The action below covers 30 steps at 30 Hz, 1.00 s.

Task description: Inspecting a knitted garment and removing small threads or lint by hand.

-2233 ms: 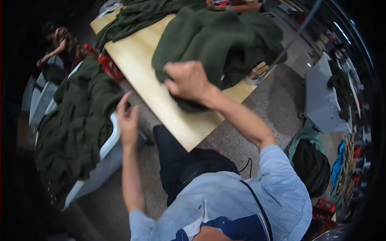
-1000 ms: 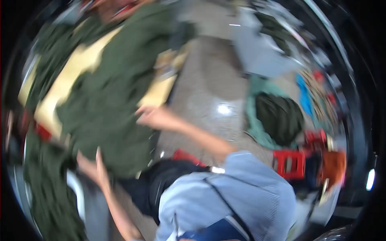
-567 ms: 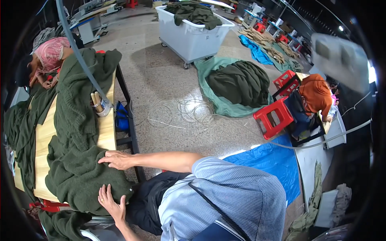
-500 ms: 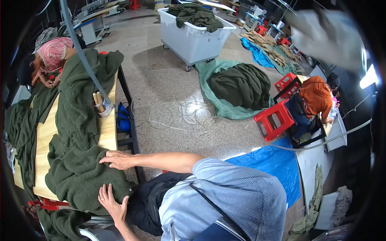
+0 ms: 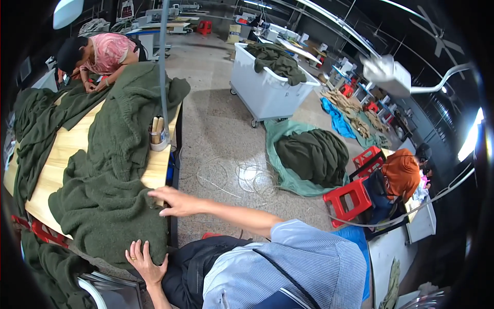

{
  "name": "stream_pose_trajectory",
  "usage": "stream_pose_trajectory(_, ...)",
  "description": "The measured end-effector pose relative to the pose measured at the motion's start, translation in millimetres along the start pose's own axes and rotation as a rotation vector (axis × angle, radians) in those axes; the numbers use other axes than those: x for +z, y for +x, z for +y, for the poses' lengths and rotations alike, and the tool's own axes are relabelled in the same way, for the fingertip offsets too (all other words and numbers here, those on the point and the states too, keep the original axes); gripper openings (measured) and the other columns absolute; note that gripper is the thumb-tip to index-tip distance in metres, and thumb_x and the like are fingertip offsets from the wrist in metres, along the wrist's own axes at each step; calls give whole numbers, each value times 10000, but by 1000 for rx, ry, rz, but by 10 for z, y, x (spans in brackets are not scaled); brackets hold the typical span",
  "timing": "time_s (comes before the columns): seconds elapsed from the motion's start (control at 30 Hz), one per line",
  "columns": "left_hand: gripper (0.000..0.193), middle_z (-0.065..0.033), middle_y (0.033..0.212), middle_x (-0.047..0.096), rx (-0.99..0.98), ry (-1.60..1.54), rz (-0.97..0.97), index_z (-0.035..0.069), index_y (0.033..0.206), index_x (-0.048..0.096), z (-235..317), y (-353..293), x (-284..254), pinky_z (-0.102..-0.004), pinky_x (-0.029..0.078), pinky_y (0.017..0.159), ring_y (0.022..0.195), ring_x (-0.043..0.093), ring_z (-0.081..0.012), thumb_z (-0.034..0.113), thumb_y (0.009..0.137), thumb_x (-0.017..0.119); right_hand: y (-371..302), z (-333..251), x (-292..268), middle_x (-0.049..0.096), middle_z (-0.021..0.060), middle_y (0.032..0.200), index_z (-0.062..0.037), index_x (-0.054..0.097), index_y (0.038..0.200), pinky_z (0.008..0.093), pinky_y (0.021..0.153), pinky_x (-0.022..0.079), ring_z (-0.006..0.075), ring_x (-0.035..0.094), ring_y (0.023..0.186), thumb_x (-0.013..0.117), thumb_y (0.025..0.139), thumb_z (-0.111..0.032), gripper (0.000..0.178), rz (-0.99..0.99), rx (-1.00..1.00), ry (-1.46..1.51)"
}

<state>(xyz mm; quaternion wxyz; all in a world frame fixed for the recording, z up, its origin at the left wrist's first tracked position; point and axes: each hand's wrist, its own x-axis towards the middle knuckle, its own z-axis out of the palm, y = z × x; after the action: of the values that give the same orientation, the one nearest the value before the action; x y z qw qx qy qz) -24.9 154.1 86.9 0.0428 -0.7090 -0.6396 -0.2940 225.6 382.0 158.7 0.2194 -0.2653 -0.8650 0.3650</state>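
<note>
A dark green knitted garment [image 5: 110, 221] lies bunched over the near end of a wooden table [image 5: 51, 190] and hangs over its edge toward me. My left hand [image 5: 146, 261] rests flat on the garment's lower edge, fingers stretched out, a ring on one finger. My right hand [image 5: 177, 201] is at the garment's right edge by a raised fold, fingers extended and thumb apart. Its fingertips seem to touch the knit. More dark green knitwear [image 5: 121, 121] runs up the table beyond. A cup of wooden-handled tools [image 5: 158, 136] stands at the table's right edge.
Across the table, a person in pink [image 5: 110, 54] bends over green fabric. A white wheeled bin [image 5: 270, 85] holds green garments; a garment pile [image 5: 314, 157] lies on green sheeting. At right, a person in orange [image 5: 401, 175] sits beside red stools [image 5: 350, 201]. A grey pole [image 5: 164, 67] rises by the table.
My view has tilted up and turned, so the scene sits lower and further right. The right hand's thumb now stands apart at the garment's right edge. My left hand stays flat on the knit.
</note>
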Motion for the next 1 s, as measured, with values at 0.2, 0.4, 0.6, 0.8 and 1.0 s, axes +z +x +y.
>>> stream_pose_trajectory(0.2,804,-206,1533,569,-14,-2,146,59,1401,647,-146,-124,16,-661,271,1311,1505,487,-441,254,664,901,-473,-1090,-1639,720,114,1379,-31,660,1487,371,1052,621,229,750,1203,767,1047,-56,454,439,24,383)
stream_pose_trajectory(0.4,796,-170,1372,601,-4,-22,192,85,1265,702,-173,-255,-138,-681,289,1270,1415,532,-426,373,556,923,-1400,-2039,-2848,709,134,1272,38,676,1374,356,870,513,229,630,1035,646,1103,-579,675,819,-703,1017)
stream_pose_trajectory(0.6,802,-106,1350,642,3,68,232,144,1251,759,-177,-390,-206,-645,293,1261,1403,570,-332,483,553,963,-1474,-2944,-3002,673,190,1436,81,541,1577,393,954,487,231,621,1105,712,865,-888,1214,873,-1001,489)
stream_pose_trajectory(0.8,794,-103,1374,641,-6,81,273,148,1269,747,-65,-511,-295,-621,301,1257,1413,567,-323,464,576,972,-1048,-3161,-3089,657,144,1539,51,582,1562,316,871,488,156,652,1163,701,1115,-446,678,846,-1051,387)
stream_pose_trajectory(1.0,795,-113,1406,653,-3,104,274,145,1325,741,5,-452,-282,-597,316,1264,1433,570,-325,486,634,940,-825,-3029,-3392,731,92,1235,49,694,1412,277,776,436,95,623,1008,704,1137,-274,424,890,-946,413)
